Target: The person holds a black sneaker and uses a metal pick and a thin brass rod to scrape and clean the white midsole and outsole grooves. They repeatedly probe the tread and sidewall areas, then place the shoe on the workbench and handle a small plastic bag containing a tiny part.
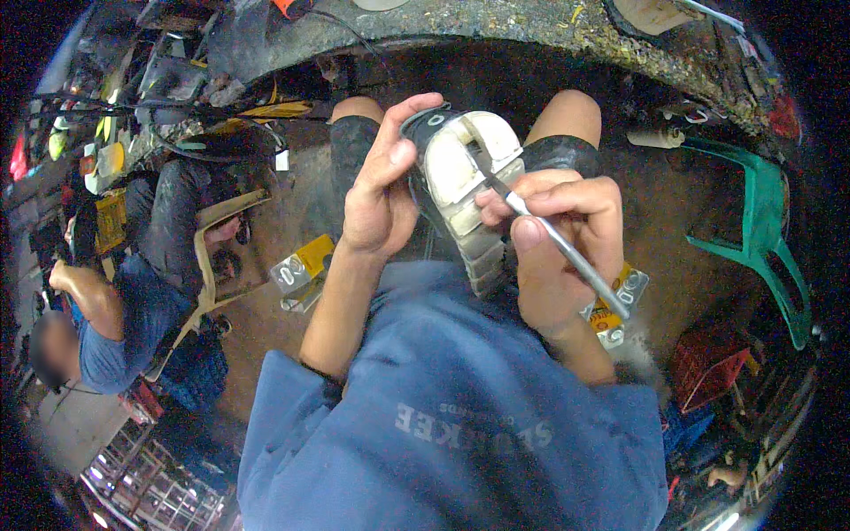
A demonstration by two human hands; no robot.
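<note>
A shoe (469, 150) with a pale, blocky sole is held in front of my chest, its sole turned toward me. A dark gap shows in the sole near one end. My left hand (381, 190) grips the shoe along its left side, thumb and fingers partly hidden behind it. Between the fingers and thumb of my right hand (580, 226) is a slim metal tool (577, 252) with a silver handle. Its dark, narrow tip meets the sole beside the gap; whether it is a blade I cannot make out.
A worn, stained work surface (496, 31) curves across the far side. Green plastic chair (757, 199) and red crate (708, 365) stand at the right. On the left, another person in a blue shirt (133, 305) sits near a beige chair (208, 257). Yellow-and-grey packages (305, 265) lie below.
</note>
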